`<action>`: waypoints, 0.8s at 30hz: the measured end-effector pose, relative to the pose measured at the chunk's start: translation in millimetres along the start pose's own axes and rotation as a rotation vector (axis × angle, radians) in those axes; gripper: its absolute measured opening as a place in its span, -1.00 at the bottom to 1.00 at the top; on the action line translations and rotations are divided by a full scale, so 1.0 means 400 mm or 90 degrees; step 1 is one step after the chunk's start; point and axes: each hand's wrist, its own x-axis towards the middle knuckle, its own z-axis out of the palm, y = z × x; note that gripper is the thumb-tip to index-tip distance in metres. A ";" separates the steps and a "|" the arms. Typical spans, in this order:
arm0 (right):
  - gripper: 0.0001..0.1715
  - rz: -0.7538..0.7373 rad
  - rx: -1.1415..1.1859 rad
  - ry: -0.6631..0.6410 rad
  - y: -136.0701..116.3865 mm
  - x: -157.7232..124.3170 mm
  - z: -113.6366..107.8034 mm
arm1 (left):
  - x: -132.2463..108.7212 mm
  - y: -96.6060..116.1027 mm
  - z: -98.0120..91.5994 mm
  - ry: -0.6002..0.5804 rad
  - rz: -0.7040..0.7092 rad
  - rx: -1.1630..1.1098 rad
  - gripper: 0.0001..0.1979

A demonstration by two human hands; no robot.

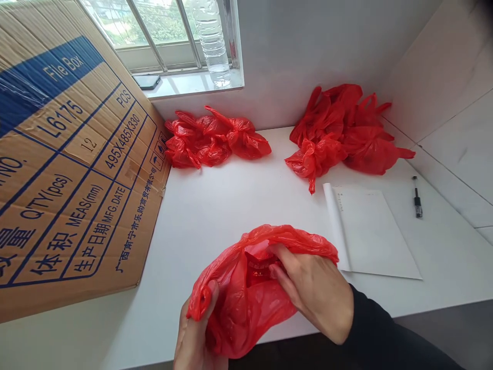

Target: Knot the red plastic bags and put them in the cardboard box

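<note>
A thin red plastic bag (pixel 231 318) with its mouth spread wide is at the front edge of the white table. My left hand (pixel 196 326) is closed on the bag's left rim, the thumb pressing on the bunched plastic. Inside the bag mouth, my right hand (pixel 314 285) reaches in from the right. Its thumb and fingers pinch a shiny dark red packet (pixel 257 270) with small printing. The bag's folds hide the packet's lower part and some of my fingertips.
Knotted red bags (pixel 215 136) lie by the wall, with another pile (pixel 346 128) at the back right. A notepad (pixel 377 231) and a pen (pixel 417 200) are right. A big cardboard box (pixel 96 169) stands left. A water bottle (pixel 215 51) and phone (pixel 146 81) occupy the windowsill.
</note>
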 end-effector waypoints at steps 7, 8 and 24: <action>-0.55 -0.092 -0.072 -0.079 0.010 -0.028 0.052 | -0.033 0.001 0.058 0.039 -0.019 0.012 -0.42; -0.49 -0.103 -0.067 -0.074 0.010 -0.032 0.062 | -0.040 0.001 0.068 0.048 -0.016 0.010 -0.41; -0.44 -0.069 -0.052 -0.039 0.027 -0.046 0.030 | -0.038 -0.002 0.066 0.050 -0.027 0.011 -0.30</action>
